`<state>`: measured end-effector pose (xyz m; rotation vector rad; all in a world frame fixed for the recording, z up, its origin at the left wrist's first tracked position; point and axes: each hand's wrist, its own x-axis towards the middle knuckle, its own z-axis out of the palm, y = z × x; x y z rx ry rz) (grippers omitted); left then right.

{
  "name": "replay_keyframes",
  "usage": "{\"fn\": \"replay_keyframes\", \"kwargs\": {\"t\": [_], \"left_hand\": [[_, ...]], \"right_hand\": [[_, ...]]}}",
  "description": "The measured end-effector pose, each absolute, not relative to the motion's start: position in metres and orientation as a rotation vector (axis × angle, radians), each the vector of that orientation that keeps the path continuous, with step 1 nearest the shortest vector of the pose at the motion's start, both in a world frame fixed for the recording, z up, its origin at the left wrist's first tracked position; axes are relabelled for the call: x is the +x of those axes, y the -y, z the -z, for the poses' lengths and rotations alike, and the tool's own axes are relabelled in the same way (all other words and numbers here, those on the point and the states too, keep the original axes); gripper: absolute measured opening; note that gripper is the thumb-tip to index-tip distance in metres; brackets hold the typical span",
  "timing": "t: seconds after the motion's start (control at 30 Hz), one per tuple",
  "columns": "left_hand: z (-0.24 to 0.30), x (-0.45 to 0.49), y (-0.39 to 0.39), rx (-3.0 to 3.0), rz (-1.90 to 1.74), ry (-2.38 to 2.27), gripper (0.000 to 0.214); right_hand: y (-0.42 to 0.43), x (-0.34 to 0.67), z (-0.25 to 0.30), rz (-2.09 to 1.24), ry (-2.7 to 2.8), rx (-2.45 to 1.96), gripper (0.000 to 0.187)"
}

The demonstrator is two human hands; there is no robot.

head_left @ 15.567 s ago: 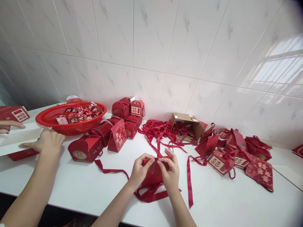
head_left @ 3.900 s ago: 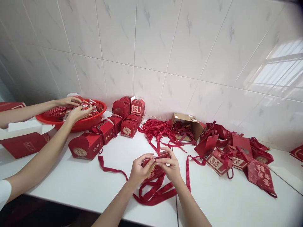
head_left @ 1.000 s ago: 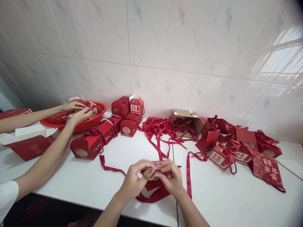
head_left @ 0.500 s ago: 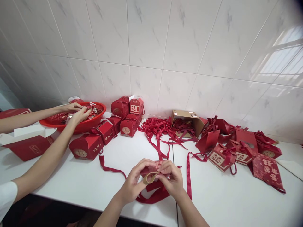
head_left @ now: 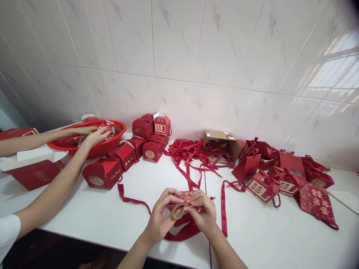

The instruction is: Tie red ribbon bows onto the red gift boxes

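Head view, and from where I stand the far left has a red box (head_left: pixel 35 175) with its pale flaps raised. Next to it, a co-worker's two hands (head_left: pixel 95 137) are among the wrapped sweets (head_left: pixel 112 130) in a red plastic basket (head_left: pixel 103 149). Closed red boxes (head_left: pixel 102 173) with handles come next, some stacked near the tiled wall (head_left: pixel 174 45). Toward the middle lies a tangle of red ribbon (head_left: pixel 185 151), and nearer us the wearer's left hand (head_left: pixel 162 215) pinches one side of a small red patterned packet (head_left: pixel 185 195), a tan loop (head_left: pixel 178 212) curling out by its thumb. The right hand (head_left: pixel 204 212) pinches the packet's other side, thumb against fingers, so it sits between the two hands, above loose ribbon on the white surface (head_left: pixel 252 231). Behind, a cardboard carton (head_left: pixel 220 136) lies open with more ribbon inside. Rightmost, red boxes tied with bows (head_left: pixel 262 186) crowd together beside a printed red bag (head_left: pixel 316 201).
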<state>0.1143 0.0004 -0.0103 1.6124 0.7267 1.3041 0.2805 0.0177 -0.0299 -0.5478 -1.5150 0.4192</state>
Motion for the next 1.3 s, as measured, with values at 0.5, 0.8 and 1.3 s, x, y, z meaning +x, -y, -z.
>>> {"fn": "replay_keyframes", "kwargs": {"t": [0.5, 0.8, 1.3], "left_hand": [[0.013, 0.124, -0.001, 1.696, -1.303, -0.816, 0.009], [0.02, 0.125, -0.003, 1.693, -1.366, -0.868, 0.012], [0.033, 0.132, -0.015, 1.853, -1.349, -1.006, 0.034]], "right_hand": [[-0.021, 0.307, 0.015, -0.903, 1.701, -0.679, 0.033], [-0.018, 0.298, 0.019, -0.84, 1.576, -0.672, 0.013], [-0.014, 0.369, -0.012, -0.518, 1.822, -1.012, 0.014]]}}
